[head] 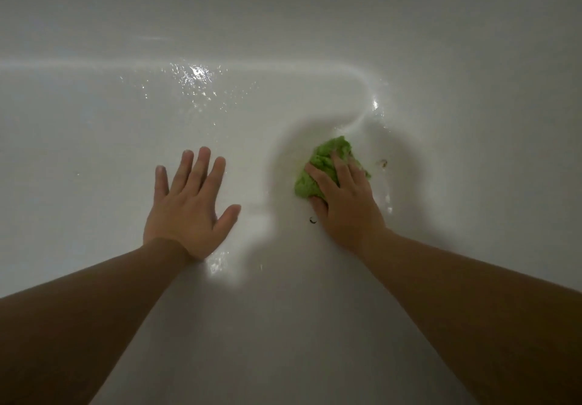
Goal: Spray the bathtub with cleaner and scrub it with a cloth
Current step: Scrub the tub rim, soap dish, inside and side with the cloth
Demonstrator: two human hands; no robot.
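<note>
**Green cloth pressed to the tub floor under the right hand**

The fingers of the right hand curl over a bunched green cloth, with the thumb tucked against its near left edge, so the cloth is gripped and held down against the white surface. Most of the cloth shows beyond and to the left of the knuckles. The fingers of the left hand are straight and spread, holding nothing; the palm lies flat on the tub floor, well apart from the cloth, to its left.

Both bare forearms reach in from the near corners of the view. The cloth sits on the floor of the bathtub, right of centre, close to where the floor curves up into the far right corner. Wet droplets glint on the floor farther away (brightest near the far wall's curve), and more wet sheen lies just near the left wrist. Two small dark specks lie on the floor, one right of the cloth and one just near the right thumb.
</note>
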